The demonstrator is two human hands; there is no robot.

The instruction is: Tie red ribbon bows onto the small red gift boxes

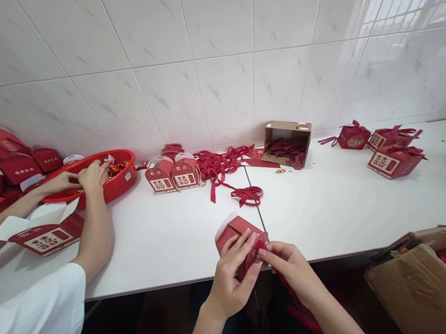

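Note:
At the front edge of the white table, my left hand is wrapped around a red gift box, its fingers lying over the top. My right hand pinches a dark red ribbon against the box's near end; the ribbon's tail hangs down below the table edge. Beyond the box lies a small coil of red ribbon, and behind that a heap of ribbons. Part of the box is hidden under my fingers.
On the left, a co-worker's hands reach into a red basin of wrapped sweets, beside an open red box. Upright boxes and a cardboard tray stand along the wall. Ribboned boxes sit right; a carton stands below.

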